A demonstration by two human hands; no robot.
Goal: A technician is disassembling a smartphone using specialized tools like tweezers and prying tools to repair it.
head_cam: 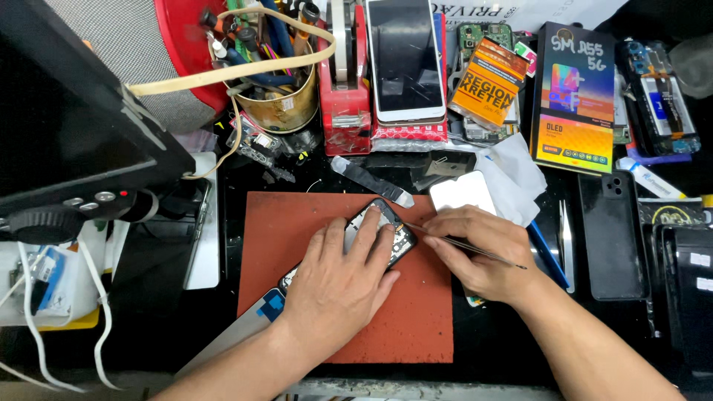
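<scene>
While the left hand (338, 286) lies flat, fingers spread, pressing an opened smartphone (386, 234) onto the red work mat (416, 319) in the middle of the table (483, 345), the right hand (483, 252) is pinched shut on thin metal tweezers (464, 246), whose tip touches the phone's upper edge. A red tape dispenser (344, 96), a tin of tools (278, 96) and a white phone (405, 59) stand behind the mat.
</scene>
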